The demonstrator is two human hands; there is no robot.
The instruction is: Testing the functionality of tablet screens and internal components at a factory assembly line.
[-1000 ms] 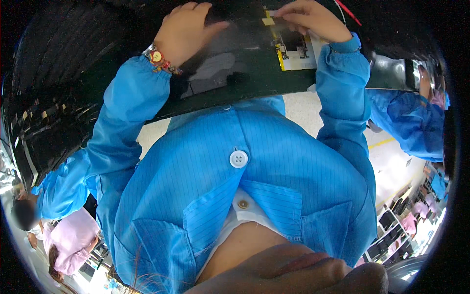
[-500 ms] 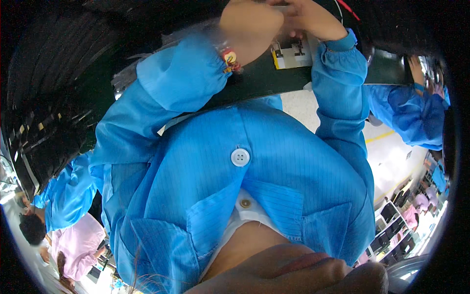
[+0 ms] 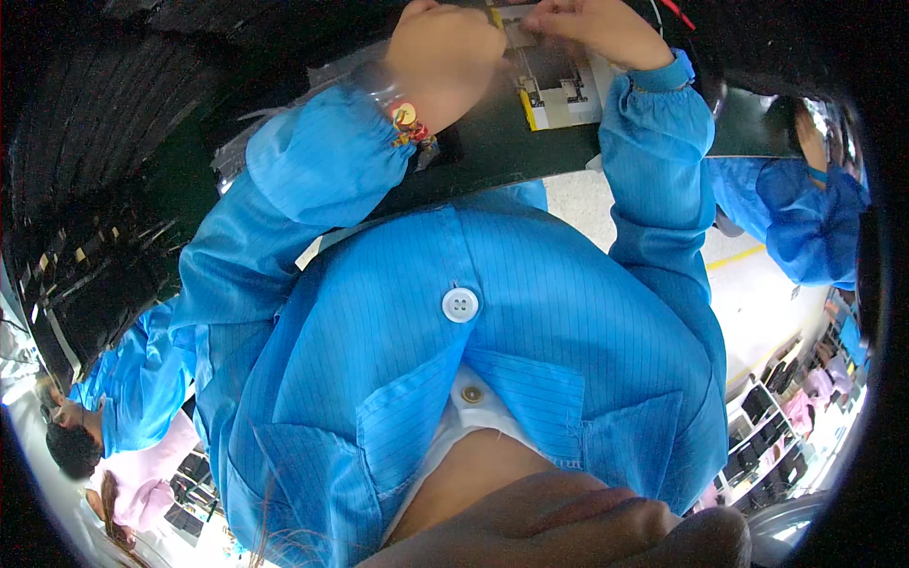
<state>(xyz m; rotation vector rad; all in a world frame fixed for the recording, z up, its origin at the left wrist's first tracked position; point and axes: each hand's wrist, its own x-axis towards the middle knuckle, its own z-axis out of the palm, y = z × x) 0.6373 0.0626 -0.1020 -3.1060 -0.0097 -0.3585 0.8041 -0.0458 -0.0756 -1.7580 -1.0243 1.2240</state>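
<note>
A flat pale fixture (image 3: 573, 115) with a yellow edge and black parts on it lies on the dark green worktable (image 3: 530, 161) at the top of the view. My right hand (image 3: 606, 30) reaches over its far right part, fingers bent and tips together; what they hold, if anything, is too small to make out. To the left of the fixture, apart from it, is my left hand (image 3: 445, 57). Its fingers are curled closed and partly blurred, and the back of the hand hides whatever is in them. A beaded bracelet (image 3: 405, 118) circles the left wrist.
Clear plastic film (image 3: 331, 71) lies left of my left forearm. A red cable (image 3: 677, 13) runs at the top right. Black strips (image 3: 85, 251) stand far left. Co-workers in blue, one sleeve (image 3: 805, 227) at right, sit on both sides.
My left hand has moved left, away from my right hand, uncovering more of the fixture. My right hand has shifted only slightly and stays over the fixture.
</note>
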